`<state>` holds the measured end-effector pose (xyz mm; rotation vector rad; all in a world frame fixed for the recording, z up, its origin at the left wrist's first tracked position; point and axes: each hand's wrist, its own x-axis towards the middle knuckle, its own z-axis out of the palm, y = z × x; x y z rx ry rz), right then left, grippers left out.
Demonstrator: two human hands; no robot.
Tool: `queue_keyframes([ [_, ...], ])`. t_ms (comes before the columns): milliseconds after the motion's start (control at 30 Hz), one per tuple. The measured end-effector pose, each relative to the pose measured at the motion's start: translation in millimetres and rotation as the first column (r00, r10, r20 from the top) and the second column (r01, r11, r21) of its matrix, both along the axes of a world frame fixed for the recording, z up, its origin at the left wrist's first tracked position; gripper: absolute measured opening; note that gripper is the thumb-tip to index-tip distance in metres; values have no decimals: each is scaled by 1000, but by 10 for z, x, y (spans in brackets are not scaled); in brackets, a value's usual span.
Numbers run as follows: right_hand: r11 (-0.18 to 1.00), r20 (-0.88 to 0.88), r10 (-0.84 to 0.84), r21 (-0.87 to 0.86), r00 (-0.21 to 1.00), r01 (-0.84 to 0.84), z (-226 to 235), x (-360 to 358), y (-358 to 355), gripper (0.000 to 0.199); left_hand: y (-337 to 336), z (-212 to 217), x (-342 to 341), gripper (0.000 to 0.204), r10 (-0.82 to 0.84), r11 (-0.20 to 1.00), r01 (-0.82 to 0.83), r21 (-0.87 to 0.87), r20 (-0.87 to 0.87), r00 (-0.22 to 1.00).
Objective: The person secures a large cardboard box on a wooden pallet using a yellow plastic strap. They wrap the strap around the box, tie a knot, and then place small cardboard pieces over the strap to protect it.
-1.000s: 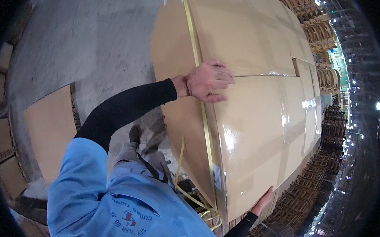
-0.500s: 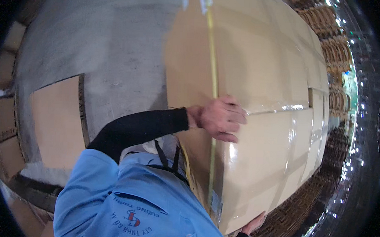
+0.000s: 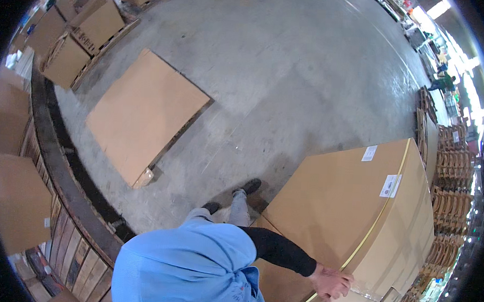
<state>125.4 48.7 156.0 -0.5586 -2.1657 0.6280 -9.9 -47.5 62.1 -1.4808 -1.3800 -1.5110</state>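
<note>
A large cardboard box [image 3: 326, 192] stands at my right, with two white labels [image 3: 390, 185] near its far edge. A yellow strap [image 3: 376, 221] runs along the box's long edge. My left hand [image 3: 331, 283], below a black sleeve, rests on that edge over the strap. Its fingers are bent round the corner, close to shiny clear tape [image 3: 365, 295]. My right hand is out of view.
A flat cardboard sheet [image 3: 149, 114] on a low base lies on the concrete floor [image 3: 267, 71]. Cartons [image 3: 99, 23] and a slatted wooden surface [image 3: 81, 252] are at left. Stacked curved wooden pieces [image 3: 450, 206] stand beyond the box. A person [image 3: 445, 82] is far off at right.
The view has swung toward the floor on the left, so the box sits lower right. My left hand stays at the strapped edge. My right hand has left the view.
</note>
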Motion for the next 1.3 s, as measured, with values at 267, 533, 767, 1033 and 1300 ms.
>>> queue_keyframes([
  [267, 804, 99, 513, -404, 853, -436, -452, -1283, -1262, 49, -2642, -2046, -1010, 26, -156, 921, 360, -151, 703, 694],
  [533, 513, 176, 838, -576, 517, -637, -767, -3493, -2635, 35, -8141, -3515, -408, 44, 980, -127, 220, -967, -157, -124],
  [767, 233, 124, 972, -481, 198, -845, -696, -5288, -4562, 36, -8853, -3617, 59, 61, 320, 430, -671, -603, 797, -512],
  [1033, 135, 351, 930, -608, -113, -782, -881, -6401, -6884, 39, -7602, -4403, -1037, 50, 471, 530, -241, -813, 518, -714],
  [1300, -315, 347, 561, -750, -751, -582, -1006, -7249, -9043, 42, -9843, -3292, -2274, 57, 55, 173, -577, -799, 592, -804],
])
